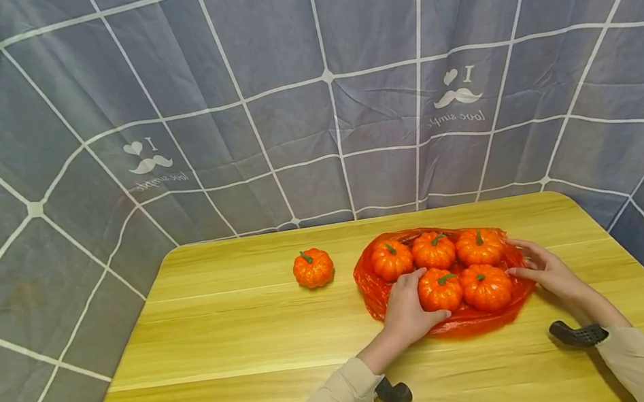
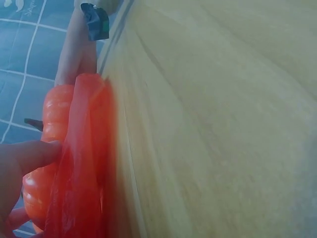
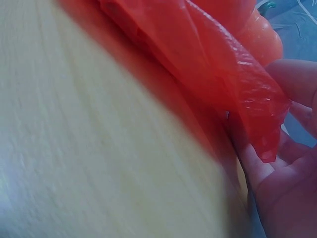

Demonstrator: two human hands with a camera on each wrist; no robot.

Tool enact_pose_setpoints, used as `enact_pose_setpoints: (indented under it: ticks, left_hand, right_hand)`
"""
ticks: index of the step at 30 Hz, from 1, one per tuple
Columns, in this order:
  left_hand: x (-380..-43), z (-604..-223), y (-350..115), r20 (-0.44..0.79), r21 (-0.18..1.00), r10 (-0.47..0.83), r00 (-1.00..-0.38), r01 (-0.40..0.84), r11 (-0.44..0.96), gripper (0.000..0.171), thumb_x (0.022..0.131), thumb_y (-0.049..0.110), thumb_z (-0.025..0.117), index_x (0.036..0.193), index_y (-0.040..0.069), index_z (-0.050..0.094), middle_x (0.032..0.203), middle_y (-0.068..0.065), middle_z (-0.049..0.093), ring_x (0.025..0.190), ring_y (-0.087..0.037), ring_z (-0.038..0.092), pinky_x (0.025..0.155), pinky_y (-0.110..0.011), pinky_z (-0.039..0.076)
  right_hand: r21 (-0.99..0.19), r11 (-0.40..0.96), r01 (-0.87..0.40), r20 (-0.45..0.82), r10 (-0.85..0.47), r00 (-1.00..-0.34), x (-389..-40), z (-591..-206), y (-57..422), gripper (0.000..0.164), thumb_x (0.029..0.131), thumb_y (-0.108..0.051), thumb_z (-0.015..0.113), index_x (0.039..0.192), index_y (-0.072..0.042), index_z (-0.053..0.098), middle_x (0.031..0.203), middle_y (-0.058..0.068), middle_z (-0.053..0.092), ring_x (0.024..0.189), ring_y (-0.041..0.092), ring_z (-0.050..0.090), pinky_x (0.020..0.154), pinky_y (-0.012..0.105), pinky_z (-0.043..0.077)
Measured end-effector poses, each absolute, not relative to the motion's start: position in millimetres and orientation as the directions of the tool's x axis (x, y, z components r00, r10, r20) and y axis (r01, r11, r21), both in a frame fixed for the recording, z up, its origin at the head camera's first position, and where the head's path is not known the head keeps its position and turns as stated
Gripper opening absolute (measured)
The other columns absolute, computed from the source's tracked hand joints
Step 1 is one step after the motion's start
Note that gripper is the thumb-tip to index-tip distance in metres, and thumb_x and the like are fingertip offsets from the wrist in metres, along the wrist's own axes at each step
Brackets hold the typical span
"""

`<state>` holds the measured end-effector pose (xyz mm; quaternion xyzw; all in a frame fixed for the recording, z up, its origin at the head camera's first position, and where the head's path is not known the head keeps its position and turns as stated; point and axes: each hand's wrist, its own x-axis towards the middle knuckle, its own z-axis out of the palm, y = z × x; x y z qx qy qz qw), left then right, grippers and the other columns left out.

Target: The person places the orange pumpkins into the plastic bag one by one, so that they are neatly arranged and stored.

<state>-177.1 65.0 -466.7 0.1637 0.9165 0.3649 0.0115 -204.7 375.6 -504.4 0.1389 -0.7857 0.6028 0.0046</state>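
Observation:
Several small orange pumpkins with green stems sit in two rows on a crumpled red plastic bag (image 1: 469, 323). My left hand (image 1: 405, 309) holds the front-left pumpkin (image 1: 441, 289), its fingers on the far left side and its thumb at the near side. In the left wrist view the thumb (image 2: 39, 154) lies on that pumpkin beside the bag's raised edge. At the bag's right end is my right hand (image 1: 544, 269), thumb against the front-right pumpkin (image 1: 487, 288) and fingers spread behind. A loose corner of the bag (image 3: 265, 119) droops between its thumb and fingers.
A single pumpkin (image 1: 313, 268) lies on the wooden table (image 1: 224, 338), left of the bag. Grey cloth with white lines (image 1: 287, 130) hangs behind the table and at its sides. Black wrist devices (image 1: 394, 393) show at both sleeves.

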Motion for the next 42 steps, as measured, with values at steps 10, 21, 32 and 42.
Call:
enact_pose_setpoints:
  ticks: [10,21,32,42]
  left_hand:
    - [-170,-461,61,0.132,0.642,0.327,-0.936,0.332,0.691,0.070,0.076,0.035,0.079,0.136,0.017,0.050,0.132,-0.005,0.050,0.121,-0.022,0.047,0.099,-0.033,0.046]
    - [-162,-453,33,0.322,0.639,0.332,-0.887,0.462,0.615,0.056,0.080,0.026,0.076,0.130,0.015,0.055,0.129,-0.003,0.054,0.117,-0.019,0.049,0.097,-0.031,0.047]
    - [-168,-451,-11,0.355,0.799,0.145,-0.923,0.381,0.466,0.047,0.080,0.016,0.075,0.123,0.007,0.060,0.120,-0.011,0.059,0.111,-0.029,0.055,0.093,-0.043,0.047]
    - [-178,-456,-58,0.402,0.793,0.026,-0.915,0.362,0.490,0.047,0.078,0.012,0.077,0.122,0.005,0.060,0.115,-0.015,0.059,0.105,-0.035,0.054,0.087,-0.046,0.050]
  right_hand:
    - [-0.952,0.187,-0.244,0.201,-0.221,-0.954,-203,-506,375,0.054,0.090,0.004,0.058,0.141,-0.010,0.044,0.116,-0.027,0.057,0.100,-0.011,0.058,0.080,0.008,0.048]
    - [-0.947,0.215,-0.237,0.191,-0.217,-0.957,-203,-504,374,0.054,0.091,0.003,0.058,0.141,-0.012,0.044,0.115,-0.028,0.056,0.100,-0.012,0.056,0.079,0.008,0.048]
    - [-0.936,0.235,-0.260,0.215,-0.202,-0.956,-202,-502,376,0.055,0.091,0.004,0.057,0.142,-0.004,0.041,0.121,-0.032,0.050,0.106,-0.018,0.050,0.085,0.000,0.037]
    - [-0.937,0.233,-0.262,0.213,-0.216,-0.953,-202,-502,373,0.055,0.091,0.005,0.057,0.142,-0.002,0.040,0.121,-0.032,0.050,0.107,-0.018,0.050,0.086,0.000,0.038]
